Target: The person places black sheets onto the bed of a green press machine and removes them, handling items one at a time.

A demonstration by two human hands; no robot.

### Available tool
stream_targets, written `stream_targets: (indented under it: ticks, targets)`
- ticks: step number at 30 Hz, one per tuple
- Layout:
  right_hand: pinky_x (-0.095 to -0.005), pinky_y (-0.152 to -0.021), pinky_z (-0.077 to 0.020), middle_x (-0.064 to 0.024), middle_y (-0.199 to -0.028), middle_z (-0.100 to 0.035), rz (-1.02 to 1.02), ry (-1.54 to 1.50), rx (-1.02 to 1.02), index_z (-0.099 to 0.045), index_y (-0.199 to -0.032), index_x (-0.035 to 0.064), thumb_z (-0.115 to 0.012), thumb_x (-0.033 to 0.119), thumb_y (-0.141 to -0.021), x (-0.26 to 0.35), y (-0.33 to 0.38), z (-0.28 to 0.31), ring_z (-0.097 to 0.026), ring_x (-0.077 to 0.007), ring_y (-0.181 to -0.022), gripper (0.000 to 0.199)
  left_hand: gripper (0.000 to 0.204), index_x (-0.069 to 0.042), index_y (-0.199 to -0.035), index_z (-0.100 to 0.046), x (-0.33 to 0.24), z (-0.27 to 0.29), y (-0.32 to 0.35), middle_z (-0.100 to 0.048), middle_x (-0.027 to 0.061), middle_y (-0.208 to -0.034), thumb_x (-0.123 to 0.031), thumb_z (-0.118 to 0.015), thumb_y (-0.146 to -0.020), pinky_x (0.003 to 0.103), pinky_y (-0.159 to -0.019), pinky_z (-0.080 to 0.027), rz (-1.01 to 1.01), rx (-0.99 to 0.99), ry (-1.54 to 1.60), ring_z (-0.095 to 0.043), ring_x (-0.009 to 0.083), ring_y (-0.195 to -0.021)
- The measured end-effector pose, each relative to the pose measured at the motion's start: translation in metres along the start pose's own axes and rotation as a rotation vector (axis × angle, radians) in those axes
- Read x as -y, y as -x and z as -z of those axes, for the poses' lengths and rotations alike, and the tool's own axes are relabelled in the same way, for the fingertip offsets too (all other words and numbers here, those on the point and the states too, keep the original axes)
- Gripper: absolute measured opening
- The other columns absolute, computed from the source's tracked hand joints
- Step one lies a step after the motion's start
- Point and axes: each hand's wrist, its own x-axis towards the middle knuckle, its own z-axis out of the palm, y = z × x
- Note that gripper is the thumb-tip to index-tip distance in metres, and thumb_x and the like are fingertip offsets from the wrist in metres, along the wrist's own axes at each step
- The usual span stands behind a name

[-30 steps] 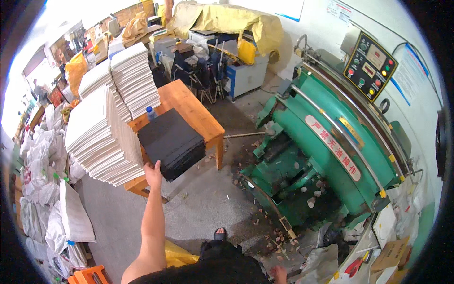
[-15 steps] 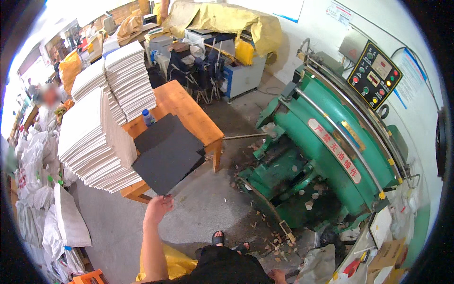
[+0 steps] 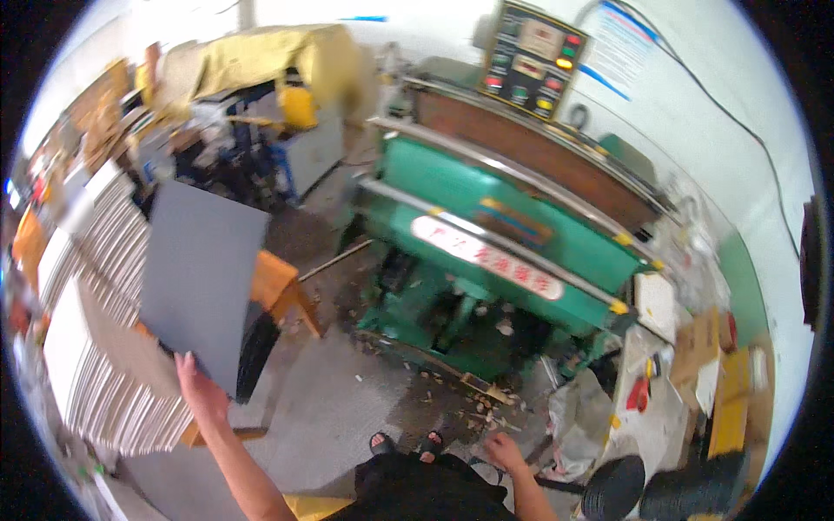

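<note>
My left hand (image 3: 204, 392) is closed on the lower edge of a dark grey flat sheet (image 3: 205, 278), which is lifted and tilted at the left. Just behind it, more black sheets (image 3: 259, 349) show, partly covered, by the wooden table (image 3: 280, 291). Tall stacks of white board (image 3: 111, 369) stand beside the left hand. My right hand (image 3: 504, 451) hangs low, right of my feet, its fingers loosely bent and apart; nothing shows in it. Ahead stands a large green press (image 3: 434, 178), with a brown inner surface visible between its bars.
A control panel (image 3: 532, 61) with lit buttons sits above the press. Scraps litter the floor around its base. At the right, a bench (image 3: 647, 417) carries a red-handled tool (image 3: 640, 391) and cardboard boxes (image 3: 695, 352). Black round-ended stacks (image 3: 615, 488) stand at the lower right.
My left hand has taken hold of the dark sheet and raised it. The view has turned right, the right hand has come further into sight, and more of the press's brown inner surface shows.
</note>
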Motion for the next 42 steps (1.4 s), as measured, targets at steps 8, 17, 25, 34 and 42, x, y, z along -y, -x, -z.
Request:
stream_targets:
  ticks: [8, 17, 25, 34, 42]
  targets:
    - [-0.0306, -0.084, -0.0496, -0.0066, -0.104, -0.067, 0.461, -0.188, -0.247, -0.062, -0.114, 0.0028, -0.060, 0.023, -0.094, 0.203, 0.053, 0.103, -0.064, -0.0166, -0.095, 0.028, 0.046, -0.008, -0.131, -0.049, 0.039, -0.070, 0.026, -0.057, 0.0063, -0.117, -0.026, -0.053, -0.089, 0.037, -0.093, -0.045, 0.122, 0.371, -0.130, -0.056, 0.0202, -0.107]
    - [-0.0384, -0.077, -0.0514, -0.0176, -0.105, -0.056, 0.166, -0.989, -0.368, -0.049, -0.120, -0.0053, -0.067, 0.029, -0.087, 0.210, -0.173, 0.250, -0.060, -0.0269, -0.089, 0.051, 0.047, -0.007, -0.133, -0.045, 0.165, -0.126, 0.148, -0.061, 0.0060, -0.114, -0.001, -0.056, -0.087, 0.028, -0.067, -0.053, 0.791, 0.440, -0.135, -0.062, 0.0160, -0.086]
    - [-0.0455, -0.064, -0.0491, -0.0018, -0.073, -0.056, -0.258, -0.920, -0.297, -0.059, -0.091, 0.0097, -0.067, 0.022, -0.082, 0.223, -0.298, 0.239, -0.058, -0.0227, -0.071, 0.017, 0.040, -0.010, -0.132, -0.047, 0.201, -0.144, 0.205, -0.061, 0.0054, -0.113, -0.005, -0.050, -0.093, 0.025, -0.051, -0.041, 0.929, 0.365, -0.341, -0.056, 0.0133, -0.070]
    - [-0.0402, -0.076, -0.0529, -0.0104, -0.098, -0.063, 0.036, -1.125, 0.103, -0.058, -0.102, 0.0053, -0.066, 0.012, -0.082, 0.215, -0.307, 0.276, -0.062, -0.0241, -0.086, 0.023, 0.031, 0.002, -0.123, -0.045, 0.283, -0.191, 0.205, -0.060, 0.0193, -0.111, -0.007, -0.051, -0.093, 0.053, -0.088, -0.053, 1.162, 0.355, -0.290, -0.064, 0.0312, -0.093]
    - [-0.0370, -0.098, -0.0429, -0.0099, -0.123, -0.058, 0.458, -1.346, -0.167, -0.052, -0.124, -0.0005, -0.061, 0.009, -0.086, 0.156, -0.151, 0.362, -0.056, -0.0228, -0.110, 0.040, 0.025, 0.007, -0.113, -0.040, 0.476, -0.303, 0.160, -0.050, 0.0236, -0.109, -0.005, -0.046, -0.093, 0.058, -0.095, -0.049, 1.043, 0.366, -0.248, -0.059, 0.0403, -0.100]
